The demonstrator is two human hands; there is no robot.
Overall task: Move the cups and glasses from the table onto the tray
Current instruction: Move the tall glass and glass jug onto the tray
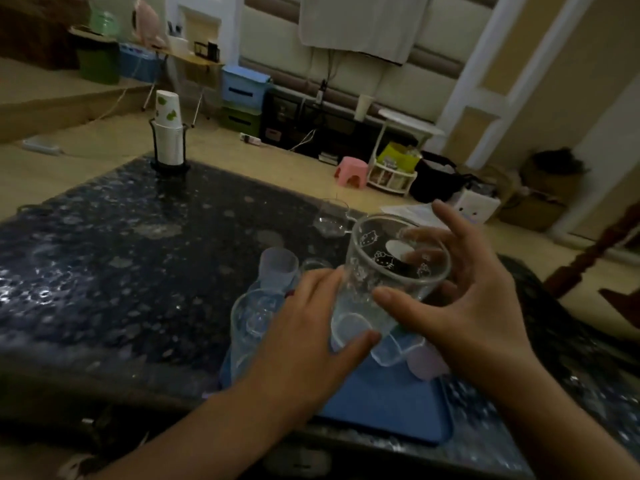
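Observation:
A blue tray (388, 403) lies on the dark speckled table (121, 271) near its front edge. My right hand (464, 299) grips a clear glass with cartoon-cat prints (391, 261), held tilted over the tray, thumb on the near wall and fingers behind it. My left hand (311, 334) lies against the glass's lower part with fairly straight fingers. On the tray stand a frosted lilac cup (278, 268), a clear glass (251, 323) and several more cups partly hidden by my hands. A clear handled glass (332, 218) stands on the table beyond the tray.
A stack of paper cups in a black wire holder (168, 136) stands at the table's far corner. Past the far table edge is the floor with a pink stool (351, 172), a white rack (393, 178) and storage boxes.

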